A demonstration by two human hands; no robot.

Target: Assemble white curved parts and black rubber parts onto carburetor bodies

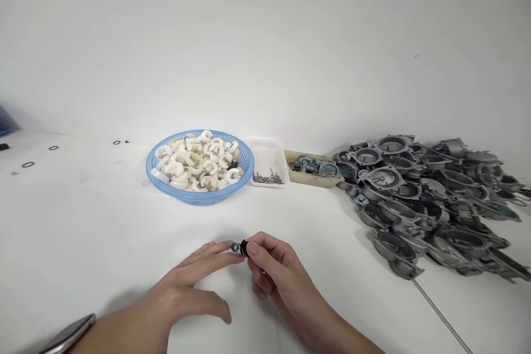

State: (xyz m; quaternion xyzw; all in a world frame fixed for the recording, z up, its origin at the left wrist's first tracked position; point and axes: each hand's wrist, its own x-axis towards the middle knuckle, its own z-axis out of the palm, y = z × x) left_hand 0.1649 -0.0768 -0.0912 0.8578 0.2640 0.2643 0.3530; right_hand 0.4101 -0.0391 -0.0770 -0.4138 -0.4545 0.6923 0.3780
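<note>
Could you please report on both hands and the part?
Right hand pinching small black-and-silver part. Left hand open, fingers at its silvery end. Blue basket beyond, apart from both hands.

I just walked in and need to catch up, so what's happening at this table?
A person's right hand pinches a small dark part; the left hand, open, reaches to its other end. Beyond them sit a blue basket of white curved pieces, a white tray with thin metal pieces and a yellowish tray of metal parts. A heap of grey castings lies to the right.
</note>
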